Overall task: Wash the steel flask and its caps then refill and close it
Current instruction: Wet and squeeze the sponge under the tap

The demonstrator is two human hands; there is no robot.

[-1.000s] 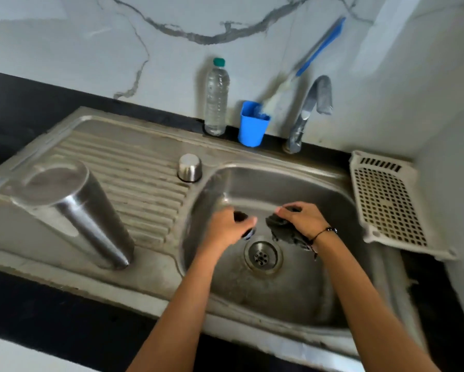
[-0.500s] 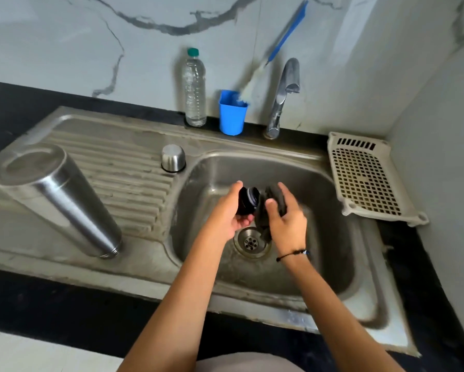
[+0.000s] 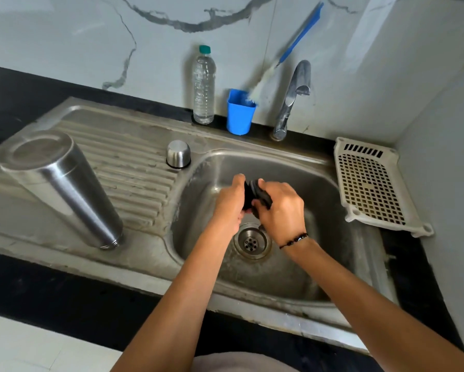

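Observation:
The steel flask (image 3: 62, 183) stands upside down on the ribbed draining board at the left, mouth down. Its steel outer cap (image 3: 178, 154) sits upside down at the board's far edge, beside the basin. Over the sink basin (image 3: 319, 237), my left hand (image 3: 229, 202) grips the black inner cap (image 3: 249, 193). My right hand (image 3: 280, 209) holds a dark scrub pad (image 3: 264, 196) pressed against that cap. Both hands hover above the drain (image 3: 251, 242). Much of the cap is hidden between my fingers.
A clear water bottle (image 3: 204, 84) with a green top, a blue cup (image 3: 240, 111) holding a blue-handled brush (image 3: 292, 47), and the tap (image 3: 292, 98) line the back wall. A white perforated tray (image 3: 370, 183) lies to the right of the basin.
My hands rose from near the drain and came together. The scrub pad now presses on the black cap, which my left hand has turned toward it.

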